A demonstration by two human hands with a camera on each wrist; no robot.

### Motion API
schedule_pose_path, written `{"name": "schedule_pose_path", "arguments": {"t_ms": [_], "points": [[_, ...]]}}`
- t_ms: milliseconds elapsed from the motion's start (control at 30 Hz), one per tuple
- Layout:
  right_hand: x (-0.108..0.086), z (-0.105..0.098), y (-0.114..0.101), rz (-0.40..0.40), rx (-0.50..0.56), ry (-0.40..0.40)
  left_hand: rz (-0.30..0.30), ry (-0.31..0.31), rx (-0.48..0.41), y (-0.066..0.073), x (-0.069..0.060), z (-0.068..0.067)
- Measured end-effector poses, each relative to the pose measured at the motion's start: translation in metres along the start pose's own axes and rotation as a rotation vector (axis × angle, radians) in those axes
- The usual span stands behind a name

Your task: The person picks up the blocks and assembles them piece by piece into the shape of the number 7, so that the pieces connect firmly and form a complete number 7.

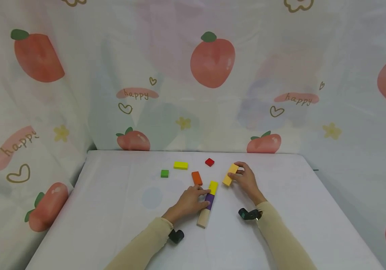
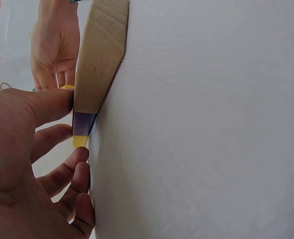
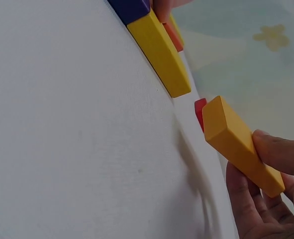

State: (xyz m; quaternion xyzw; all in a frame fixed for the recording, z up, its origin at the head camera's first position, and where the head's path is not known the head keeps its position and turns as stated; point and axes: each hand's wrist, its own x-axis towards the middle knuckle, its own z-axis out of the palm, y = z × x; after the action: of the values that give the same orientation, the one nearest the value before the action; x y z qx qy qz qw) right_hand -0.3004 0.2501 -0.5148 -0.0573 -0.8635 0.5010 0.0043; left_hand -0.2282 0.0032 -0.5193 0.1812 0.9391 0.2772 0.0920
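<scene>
A plain wooden block [image 1: 203, 218], a purple block [image 1: 210, 201] and a yellow block [image 1: 213, 186] lie end to end in a slanting row on the white table. My left hand [image 1: 190, 201] is at the row's left side, thumb and index finger touching it around the purple block; its other fingers rest low by the table in the left wrist view. To the right of the row, my right hand [image 1: 246, 180] pinches a light orange block [image 3: 241, 144] between thumb and fingers. That block is raised off the table, tilted, near the yellow end.
Behind the row lie an orange block [image 1: 196, 178], a red block [image 1: 209, 162], another yellow block [image 1: 181, 165] and a small green block [image 1: 164, 173]. A fruit-printed cloth wall [image 1: 179, 112] stands along the table's back edge.
</scene>
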Motion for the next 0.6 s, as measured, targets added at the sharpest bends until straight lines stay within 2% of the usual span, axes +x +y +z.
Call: {"name": "schedule_pose_path", "arguments": {"t_ms": [233,600], "points": [[0.004,0.009,0.002,-0.017,0.024,0.003,-0.007,-0.011,0.001,0.0,0.0,0.001],[0.007,0.02,-0.008,-0.017,0.06,0.003,-0.011,-0.011,0.0,-0.001,0.001,0.001]]}}
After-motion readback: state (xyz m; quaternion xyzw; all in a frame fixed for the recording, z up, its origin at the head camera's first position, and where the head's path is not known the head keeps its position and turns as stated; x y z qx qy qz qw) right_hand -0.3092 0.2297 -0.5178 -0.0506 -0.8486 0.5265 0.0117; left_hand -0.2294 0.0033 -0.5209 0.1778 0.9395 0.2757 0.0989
